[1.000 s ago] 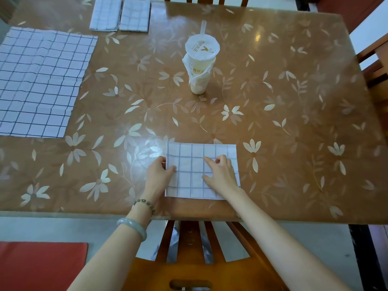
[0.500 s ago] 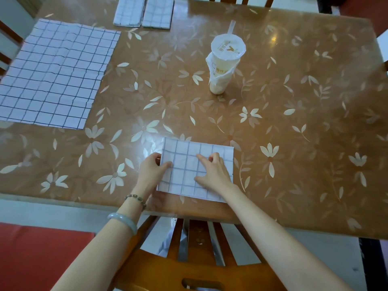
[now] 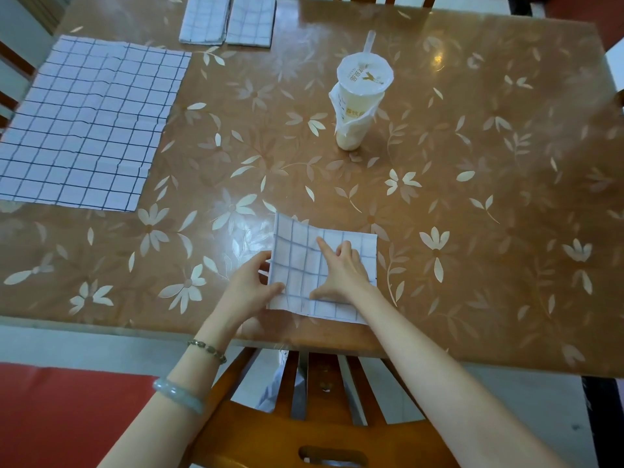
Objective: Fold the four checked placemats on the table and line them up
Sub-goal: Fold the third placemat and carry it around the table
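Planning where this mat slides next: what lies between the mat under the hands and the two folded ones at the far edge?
Only bare table in the head view; the cup stands right of that line.

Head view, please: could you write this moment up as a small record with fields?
in work: half-folded placemat, near table edge, its left edge raised
left hand: pinches that raised edge
right hand: presses the mat down, index finger extended
finished: two folded placemats, side by side at far edge
waiting: unfolded placemat, flat at left
other: drink cup with straw, mid-table
surface: table
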`<state>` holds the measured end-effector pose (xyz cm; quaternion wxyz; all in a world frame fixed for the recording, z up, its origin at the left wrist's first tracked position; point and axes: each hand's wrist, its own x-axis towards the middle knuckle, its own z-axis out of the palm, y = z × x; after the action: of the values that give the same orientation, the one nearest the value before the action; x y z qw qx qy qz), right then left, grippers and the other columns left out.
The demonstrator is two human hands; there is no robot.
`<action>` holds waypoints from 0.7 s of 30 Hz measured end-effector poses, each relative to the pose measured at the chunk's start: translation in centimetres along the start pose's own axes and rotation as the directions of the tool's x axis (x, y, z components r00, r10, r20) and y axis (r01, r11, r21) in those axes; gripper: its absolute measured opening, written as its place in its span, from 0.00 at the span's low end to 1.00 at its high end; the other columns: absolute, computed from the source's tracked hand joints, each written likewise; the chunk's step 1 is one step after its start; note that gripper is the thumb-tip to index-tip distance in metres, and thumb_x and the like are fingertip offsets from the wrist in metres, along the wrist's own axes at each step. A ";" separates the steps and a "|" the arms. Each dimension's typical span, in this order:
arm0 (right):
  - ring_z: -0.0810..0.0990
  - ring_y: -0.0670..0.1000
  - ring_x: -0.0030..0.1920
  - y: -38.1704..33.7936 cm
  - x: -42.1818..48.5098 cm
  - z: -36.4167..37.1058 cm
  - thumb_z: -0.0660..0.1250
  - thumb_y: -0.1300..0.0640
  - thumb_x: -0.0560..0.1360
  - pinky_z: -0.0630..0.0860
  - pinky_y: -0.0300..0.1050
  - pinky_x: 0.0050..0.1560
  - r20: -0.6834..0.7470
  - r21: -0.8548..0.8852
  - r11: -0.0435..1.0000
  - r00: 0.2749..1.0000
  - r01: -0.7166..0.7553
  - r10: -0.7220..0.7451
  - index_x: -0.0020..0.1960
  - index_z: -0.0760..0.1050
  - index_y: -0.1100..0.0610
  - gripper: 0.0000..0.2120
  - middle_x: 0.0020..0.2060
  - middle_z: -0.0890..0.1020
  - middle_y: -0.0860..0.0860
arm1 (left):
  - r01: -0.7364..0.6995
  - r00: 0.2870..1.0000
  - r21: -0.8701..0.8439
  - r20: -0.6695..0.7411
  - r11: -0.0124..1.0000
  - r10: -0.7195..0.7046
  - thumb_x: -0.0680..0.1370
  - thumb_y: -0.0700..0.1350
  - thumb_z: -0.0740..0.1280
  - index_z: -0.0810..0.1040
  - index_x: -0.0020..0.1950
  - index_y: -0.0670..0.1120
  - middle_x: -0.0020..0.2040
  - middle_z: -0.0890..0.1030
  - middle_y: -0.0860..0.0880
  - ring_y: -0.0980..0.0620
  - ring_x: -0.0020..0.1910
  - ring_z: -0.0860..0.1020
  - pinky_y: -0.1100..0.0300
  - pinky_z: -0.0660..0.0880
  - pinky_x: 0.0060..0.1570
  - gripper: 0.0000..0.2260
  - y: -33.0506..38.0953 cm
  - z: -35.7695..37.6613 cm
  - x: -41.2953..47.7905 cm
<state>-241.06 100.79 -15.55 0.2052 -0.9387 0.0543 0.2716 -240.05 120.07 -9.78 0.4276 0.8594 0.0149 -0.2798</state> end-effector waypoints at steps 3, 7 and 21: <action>0.64 0.57 0.58 -0.2 0.2 -0.1 0.77 0.40 0.60 0.68 0.50 0.61 0.009 -0.014 1.000 1.000 -0.010 0.010 0.76 0.44 0.46 0.57 0.60 0.61 0.56 | -0.067 0.998 0.065 0.001 0.996 0.067 0.74 0.38 0.68 0.73 0.64 0.52 0.48 0.77 0.54 0.58 0.43 0.77 0.67 0.74 0.35 0.19 1.0 0.8 -0.4; 0.64 0.55 0.60 0.3 0.2 -0.4 0.78 0.44 0.61 0.67 0.49 0.63 0.012 0.173 0.985 1.000 -0.017 0.015 0.77 0.47 0.47 0.54 0.59 0.61 0.54 | -0.166 0.986 0.165 0.010 0.972 0.166 0.74 0.39 0.67 0.73 0.63 0.51 0.51 0.75 0.50 0.55 0.43 0.77 0.58 0.78 0.45 0.19 2.1 2.3 -0.7; 0.73 0.50 0.44 7.4 -3.7 -2.7 0.59 0.68 0.72 0.68 0.38 0.48 -0.211 0.639 0.750 0.899 -0.170 0.384 0.65 0.74 0.63 0.22 0.43 0.75 0.52 | -0.294 0.955 0.336 0.144 0.895 0.259 0.75 0.34 0.61 0.64 0.67 0.40 0.55 0.69 0.41 0.43 0.40 0.71 0.54 0.65 0.36 0.20 6.6 12.2 0.0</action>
<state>-244.43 92.94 -14.17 0.4395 -0.8354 0.3124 0.1069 -244.04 106.77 -10.79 0.3016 0.9013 -0.1784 -0.2549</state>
